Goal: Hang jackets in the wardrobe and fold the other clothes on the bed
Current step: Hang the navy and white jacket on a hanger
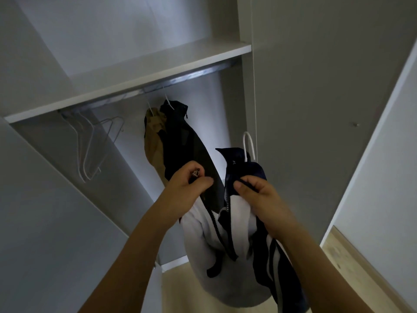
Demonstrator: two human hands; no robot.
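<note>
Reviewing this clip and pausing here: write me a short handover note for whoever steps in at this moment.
Left hand pinches the zipper pull and one front edge of the navy-and-white jacket. Right hand grips the other front edge near the collar.
The jacket sits on a white hanger, held up before the open wardrobe, not yet on the rail.
Done: a dark jacket and a tan jacket hang on the rail. Empty hangers hang at the left.
Left: zip it, hang it. The bed is out of view.
</note>
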